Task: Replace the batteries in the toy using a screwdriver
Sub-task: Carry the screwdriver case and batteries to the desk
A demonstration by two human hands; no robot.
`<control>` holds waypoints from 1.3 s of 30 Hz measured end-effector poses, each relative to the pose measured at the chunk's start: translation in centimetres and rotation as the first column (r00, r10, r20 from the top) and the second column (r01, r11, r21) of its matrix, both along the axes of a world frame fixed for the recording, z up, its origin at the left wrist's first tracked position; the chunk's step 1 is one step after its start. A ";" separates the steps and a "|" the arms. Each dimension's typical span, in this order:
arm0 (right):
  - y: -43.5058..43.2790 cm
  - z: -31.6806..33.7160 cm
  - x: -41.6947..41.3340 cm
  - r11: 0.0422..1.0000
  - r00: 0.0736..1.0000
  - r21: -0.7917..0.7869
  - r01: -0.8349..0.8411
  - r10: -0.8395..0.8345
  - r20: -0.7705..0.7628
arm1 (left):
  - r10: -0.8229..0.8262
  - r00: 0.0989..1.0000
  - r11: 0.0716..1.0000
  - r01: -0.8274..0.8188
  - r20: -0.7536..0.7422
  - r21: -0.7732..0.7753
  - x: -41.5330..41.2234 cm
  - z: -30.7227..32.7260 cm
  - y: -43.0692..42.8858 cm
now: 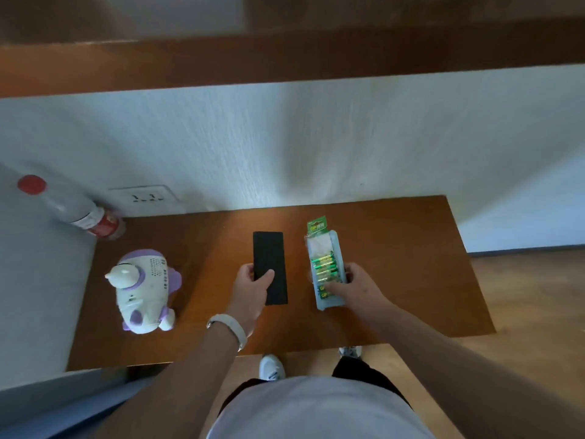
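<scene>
- A person stands at a small brown wooden table [395, 280] set against a white wall, seen from above through a head-worn camera.
- The left hand [251, 291] grips the near end of a flat black rectangular case [269, 264] that lies on the table's middle; the thumb rests on its top and the fingers curl round its left edge.
- A pale band [229, 327] circles the left wrist.
- The right hand [354, 288] holds a pack of batteries [324, 264], green and gold cells in a clear blister with a green card tab at its far end. The fingers wrap the pack's right edge and the thumb presses on its top near the lower end. The pack lies lengthwise on the table, just right of the black case.
- The toy [144, 291], a white and purple plastic animal figure with a speaker grille on its body, lies on the table's left side, well apart from both hands.
- A clear bottle with a red cap [76, 210] stands at the far left corner, beside a white wall socket [144, 196].
- No screwdriver can be made out.
- White shoes [271, 367] show below the table's edge.
</scene>
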State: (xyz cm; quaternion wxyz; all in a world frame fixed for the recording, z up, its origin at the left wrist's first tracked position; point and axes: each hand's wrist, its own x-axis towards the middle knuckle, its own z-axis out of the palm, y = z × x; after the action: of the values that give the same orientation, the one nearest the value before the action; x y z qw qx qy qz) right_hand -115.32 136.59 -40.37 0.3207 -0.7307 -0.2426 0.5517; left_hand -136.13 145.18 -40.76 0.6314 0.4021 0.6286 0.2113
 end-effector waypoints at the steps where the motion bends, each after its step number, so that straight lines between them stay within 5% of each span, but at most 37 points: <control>1: 0.1 -0.3 0.2 1.000 1.000 -0.008 -0.004 0.004 -0.013 | 0.005 1.000 1.000 -0.005 -0.013 -0.013 0.2 -0.3 0.0; 12: 0.6 -3.4 1.9 1.000 0.999 -0.005 -0.025 0.024 -0.026 | 0.021 0.998 0.997 -0.025 -0.062 -0.074 1.5 -2.6 -0.1; 25: 0.9 -4.6 2.3 0.996 0.977 0.038 -0.080 0.071 0.203 | -0.004 0.999 0.996 0.000 -0.041 -0.085 1.5 -3.1 -0.3; 39: 0.5 -4.8 2.1 0.993 0.957 -0.054 -0.107 0.117 0.267 | -0.020 0.998 0.997 0.016 -0.053 -0.071 1.6 -4.1 0.1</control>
State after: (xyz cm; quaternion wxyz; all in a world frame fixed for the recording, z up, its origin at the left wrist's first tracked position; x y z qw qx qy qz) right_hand -113.26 137.09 -45.19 0.2388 -0.7901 -0.3143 0.4690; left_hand -134.49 145.27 -44.81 0.6299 0.3907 0.6487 0.1725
